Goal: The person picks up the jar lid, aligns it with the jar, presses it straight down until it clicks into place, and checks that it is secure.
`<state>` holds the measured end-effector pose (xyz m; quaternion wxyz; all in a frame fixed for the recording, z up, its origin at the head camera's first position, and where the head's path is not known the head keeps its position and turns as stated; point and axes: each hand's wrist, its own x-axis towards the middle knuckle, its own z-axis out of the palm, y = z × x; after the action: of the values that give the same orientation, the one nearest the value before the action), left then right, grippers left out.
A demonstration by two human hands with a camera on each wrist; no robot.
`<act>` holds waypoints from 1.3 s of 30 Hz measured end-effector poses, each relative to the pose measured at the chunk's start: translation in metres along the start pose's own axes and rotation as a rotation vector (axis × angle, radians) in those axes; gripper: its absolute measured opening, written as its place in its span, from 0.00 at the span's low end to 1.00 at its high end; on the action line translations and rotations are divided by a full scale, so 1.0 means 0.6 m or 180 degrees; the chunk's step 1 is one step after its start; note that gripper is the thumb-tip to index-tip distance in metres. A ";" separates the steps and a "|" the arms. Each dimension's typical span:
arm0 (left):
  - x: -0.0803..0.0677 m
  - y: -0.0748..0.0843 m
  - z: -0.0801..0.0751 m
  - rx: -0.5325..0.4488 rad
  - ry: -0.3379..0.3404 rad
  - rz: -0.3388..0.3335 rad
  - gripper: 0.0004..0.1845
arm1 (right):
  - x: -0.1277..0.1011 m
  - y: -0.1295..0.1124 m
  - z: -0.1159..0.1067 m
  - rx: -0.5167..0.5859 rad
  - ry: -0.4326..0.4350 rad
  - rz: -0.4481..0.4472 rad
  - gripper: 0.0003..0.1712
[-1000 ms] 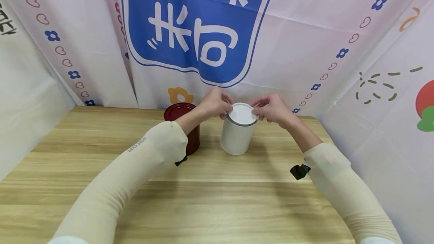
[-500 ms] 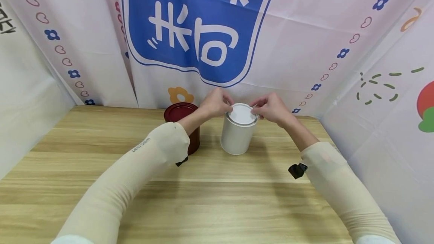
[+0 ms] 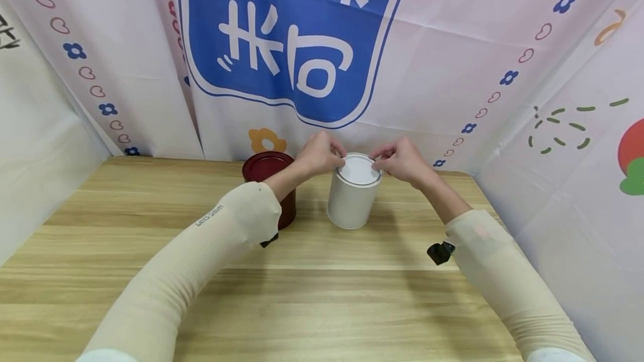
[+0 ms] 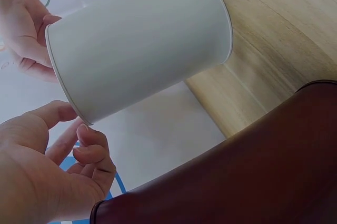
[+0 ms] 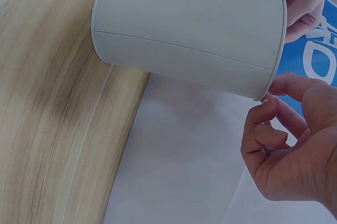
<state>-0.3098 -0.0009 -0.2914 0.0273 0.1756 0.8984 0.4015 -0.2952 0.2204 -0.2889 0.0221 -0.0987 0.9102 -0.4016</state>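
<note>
A white cylindrical canister (image 3: 350, 201) stands upright on the wooden table (image 3: 312, 289), with a white lid (image 3: 359, 170) on top. My left hand (image 3: 322, 152) pinches the lid's left rim with curled fingers. My right hand (image 3: 399, 160) pinches the right rim. In the left wrist view, the left hand's (image 4: 58, 166) thumb tip meets the top rim of the canister (image 4: 142, 45). In the right wrist view, the right hand's (image 5: 295, 145) index fingertip touches the rim of the canister (image 5: 189, 29).
A dark red canister (image 3: 266, 169) with its lid on stands just left of the white one, partly behind my left forearm. It fills the lower left wrist view (image 4: 253, 171). Printed cloth walls (image 3: 453, 71) close in the back and both sides.
The lid sits a little lower and flatter on the white canister than a second ago. Both hands have stayed at its rim.
</note>
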 end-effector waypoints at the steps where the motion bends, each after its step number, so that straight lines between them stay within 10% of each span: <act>1: 0.000 0.000 0.000 0.0009 0.0002 -0.0004 0.08 | 0.000 0.000 0.000 -0.0005 -0.0002 -0.0005 0.11; 29: -0.005 -0.013 -0.002 -0.0204 -0.0010 0.0119 0.08 | -0.002 0.011 0.000 0.0231 -0.0077 0.0049 0.13; 39: -0.020 -0.017 -0.025 -0.0068 -0.0151 0.0651 0.18 | -0.020 0.015 -0.014 -0.0278 -0.0117 -0.0760 0.23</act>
<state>-0.3045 -0.0221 -0.2897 0.0092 0.2756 0.8706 0.4074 -0.2858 0.2346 -0.2903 -0.0135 -0.2146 0.9080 -0.3595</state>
